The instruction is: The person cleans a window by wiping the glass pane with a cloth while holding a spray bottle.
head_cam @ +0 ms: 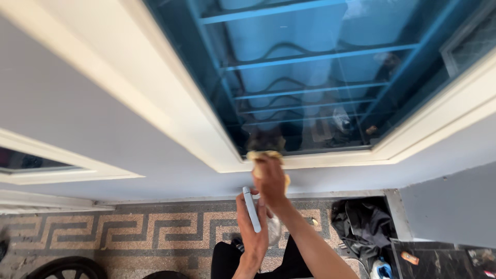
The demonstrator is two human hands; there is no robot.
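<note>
— What's the right hand (269, 178) doing?
— It grips a yellow cloth (263, 155), pressed to the lower edge of the window (310, 77) where blue glass meets the white frame (206, 139).
— And the left hand (253, 227)?
— Closed around a white bottle (251, 209), lower down.
— The room?
— Grey wall (62, 103), patterned floor (155, 227), dark clothes (361, 222) heaped at right.

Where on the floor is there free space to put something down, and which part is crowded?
Free: the patterned floor along the wall base, between the black tyre and the left hand. Crowded: the right corner, with a dark cloth heap and small things on the dark slab. The right hand presses a yellow cloth at the window frame.
</note>
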